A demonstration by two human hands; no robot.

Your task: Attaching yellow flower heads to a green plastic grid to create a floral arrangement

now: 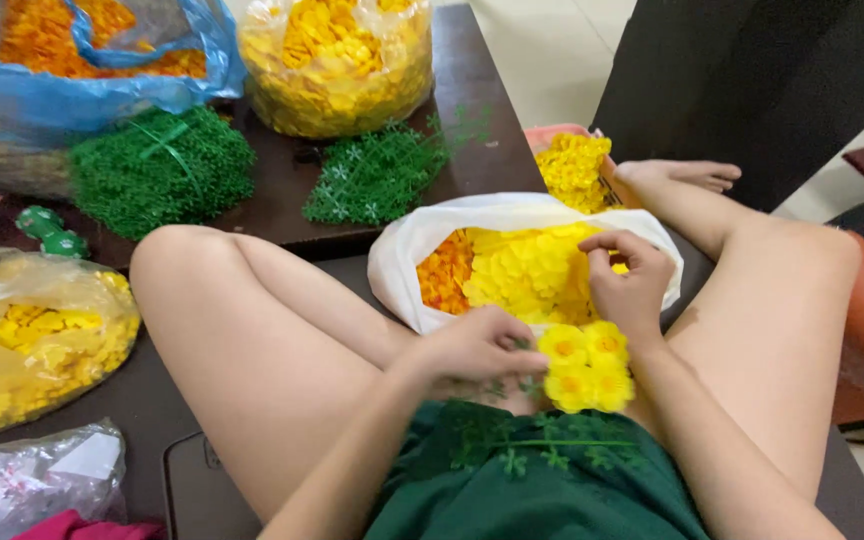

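Observation:
My left hand (477, 350) is closed around a green plastic stem with yellow fabric flowers (586, 365) clustered on it, held over my lap. My right hand (627, 280) reaches into a white bag (399, 262) between my legs, its fingers pinching a loose yellow petal piece (618, 268) from the pile of yellow and orange fabric petals (512, 270). More green stem sprigs (542, 452) lie on my green garment.
On the dark low table (472, 90) sit a clear bag of yellow petals (337, 60), a blue bag of orange petals (82, 60) and two heaps of green plastic stems (162, 170) (377, 175). Another bag of yellow petals (32, 340) lies at left. A pink basket of yellow flowers (572, 165) stands by my foot.

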